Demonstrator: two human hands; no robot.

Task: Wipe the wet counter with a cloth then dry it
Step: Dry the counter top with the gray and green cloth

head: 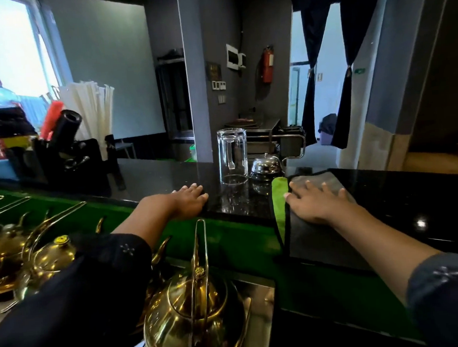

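A black polished counter runs across the middle of the view. A grey cloth with a black edge and a green underside lies flat on it and hangs over the near edge. My right hand presses flat on the cloth, fingers spread. My left hand rests palm down on the counter's near edge, left of the cloth, with nothing in it.
An upturned glass mug and a metal call bell stand on the counter between my hands. Brass teapots sit on the lower shelf in front. A black organiser with straws stands at the left.
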